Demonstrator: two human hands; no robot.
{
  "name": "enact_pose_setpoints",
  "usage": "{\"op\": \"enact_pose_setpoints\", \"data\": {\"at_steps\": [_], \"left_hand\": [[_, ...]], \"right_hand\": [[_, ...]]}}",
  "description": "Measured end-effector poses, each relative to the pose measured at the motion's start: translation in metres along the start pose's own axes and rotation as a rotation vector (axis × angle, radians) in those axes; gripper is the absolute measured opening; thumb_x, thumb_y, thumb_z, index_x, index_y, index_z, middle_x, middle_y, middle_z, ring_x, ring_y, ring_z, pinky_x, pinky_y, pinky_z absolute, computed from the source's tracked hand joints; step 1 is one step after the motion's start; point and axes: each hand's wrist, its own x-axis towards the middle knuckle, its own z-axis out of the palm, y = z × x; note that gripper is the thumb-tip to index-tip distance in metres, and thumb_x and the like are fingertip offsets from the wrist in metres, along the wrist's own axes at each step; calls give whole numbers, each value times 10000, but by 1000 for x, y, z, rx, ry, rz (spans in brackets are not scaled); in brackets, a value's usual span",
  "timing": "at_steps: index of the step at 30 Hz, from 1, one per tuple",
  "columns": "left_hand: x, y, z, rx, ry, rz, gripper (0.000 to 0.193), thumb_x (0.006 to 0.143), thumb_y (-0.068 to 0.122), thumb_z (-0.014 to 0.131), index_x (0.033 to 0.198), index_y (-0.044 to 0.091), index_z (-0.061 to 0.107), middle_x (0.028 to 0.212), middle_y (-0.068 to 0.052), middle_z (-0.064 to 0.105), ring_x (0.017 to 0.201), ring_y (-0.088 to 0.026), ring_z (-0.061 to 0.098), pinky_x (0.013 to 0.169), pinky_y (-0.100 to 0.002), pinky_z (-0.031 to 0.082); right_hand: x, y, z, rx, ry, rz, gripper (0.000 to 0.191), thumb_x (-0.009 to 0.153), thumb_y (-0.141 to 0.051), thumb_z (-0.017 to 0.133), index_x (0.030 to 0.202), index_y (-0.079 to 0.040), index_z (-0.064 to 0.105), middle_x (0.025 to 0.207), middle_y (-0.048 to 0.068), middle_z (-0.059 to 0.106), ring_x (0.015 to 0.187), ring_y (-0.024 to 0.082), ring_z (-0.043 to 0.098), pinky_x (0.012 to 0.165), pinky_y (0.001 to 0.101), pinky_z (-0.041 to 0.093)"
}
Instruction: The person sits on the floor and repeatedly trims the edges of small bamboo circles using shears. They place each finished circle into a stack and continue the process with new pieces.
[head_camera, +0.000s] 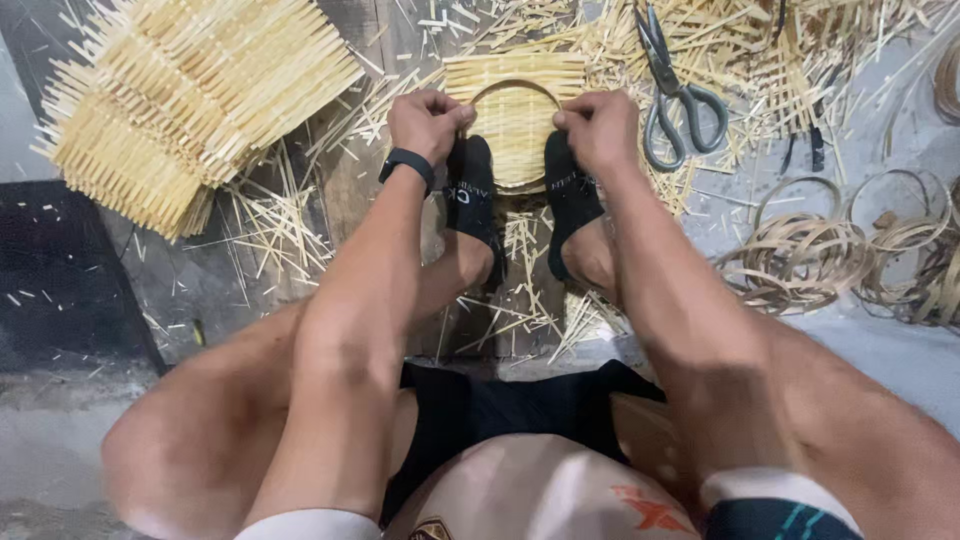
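- Woven mat (515, 75) of pale bamboo strips lies flat on the floor, top centre of the view, with a round hoop (516, 92) pressed onto its middle.
- Left hand (428, 122) closed, fingertips pinching the hoop's left rim; the mat sits just right of and under the knuckles. Black band (407, 163) on that wrist.
- Right hand (598, 127) closed likewise, pinching the right rim; the mat is just left of it.
- Both feet in black socks (472, 195) press on the mat's near edge, toes between the two hands.
- Scissors (672, 95) lie just right of the right hand, blades pointing away.
- Stack of woven mats (190, 100) well to the left.
- Coiled strips (800, 255) piled at right, apart from the hands.
- Loose bamboo offcuts (270, 230) scattered around the floor.
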Motion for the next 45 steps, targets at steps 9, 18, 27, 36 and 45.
{"op": "enact_pose_setpoints", "data": {"at_steps": [9, 18, 27, 36, 45], "left_hand": [[-6, 22, 21, 395, -33, 865, 261, 963, 334, 732, 1079, 113, 807, 1130, -103, 716, 1104, -332, 563, 983, -452, 464], [48, 40, 51, 196, -41, 578, 275, 982, 338, 653, 966, 104, 797, 903, -155, 744, 860, -370, 707, 770, -446, 553], [28, 44, 57, 113, -87, 376, 322, 875, 380, 747, 862, 62, 796, 689, -113, 728, 606, -227, 684, 601, -366, 532], [79, 51, 71, -17, -122, 270, 294, 850, 315, 820, 792, 31, 775, 664, -36, 726, 581, -102, 637, 566, -291, 515], [53, 40, 77, -378, 6, 344, 361, 829, 244, 853, 1013, 20, 638, 868, -27, 639, 735, -126, 573, 639, -293, 493]], "right_hand": [[-133, -47, 74, 879, -153, 949, 336, 931, -298, 755, 787, -22, 627, 646, 58, 638, 473, 129, 562, 400, 264, 424], [-88, -20, 113, 803, 67, 796, 335, 922, -267, 789, 751, -30, 624, 621, 53, 649, 457, 97, 532, 419, 250, 411], [-20, -13, 7, 378, 207, 162, 166, 892, -191, 822, 942, -39, 780, 795, 24, 764, 693, 82, 693, 624, 235, 543], [48, 18, 36, 231, 114, 477, 309, 852, -248, 872, 682, -33, 728, 612, 33, 680, 539, 89, 567, 528, 264, 466], [69, -2, 48, 361, -251, 273, 347, 1070, -447, 509, 1067, -172, 721, 975, 31, 698, 891, 168, 640, 816, 362, 519]]}}
